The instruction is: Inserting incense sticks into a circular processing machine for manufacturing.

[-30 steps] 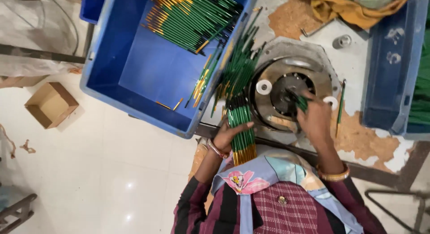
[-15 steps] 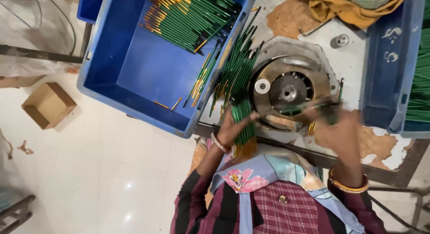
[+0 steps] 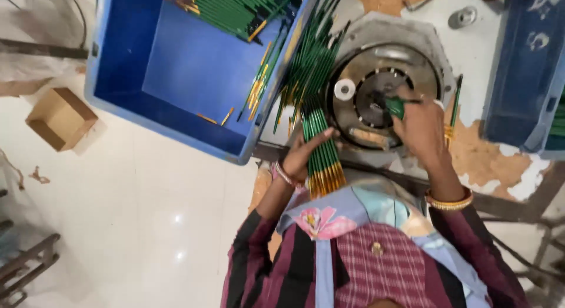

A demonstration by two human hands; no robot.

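My left hand (image 3: 304,155) grips a fanned bundle of green pencils (image 3: 321,149) with yellow ends, held at the near edge of the worktable. My right hand (image 3: 421,128) is over a round metal machine (image 3: 382,90) and pinches a single green pencil (image 3: 395,106) against its centre. A small white roller (image 3: 344,89) sits on the left side of the machine's disc. More green pencils (image 3: 309,60) lie loose between the machine and a blue crate.
A big blue crate (image 3: 176,66) at the left holds several green pencils at its far end. Another blue crate (image 3: 529,66) stands at the right. A small cardboard box (image 3: 60,118) rests on the white floor. A lone pencil (image 3: 454,105) lies right of the machine.
My right hand swung out to the right, then came back to the machine's centre with a pencil. The left hand has kept hold of the bundle.
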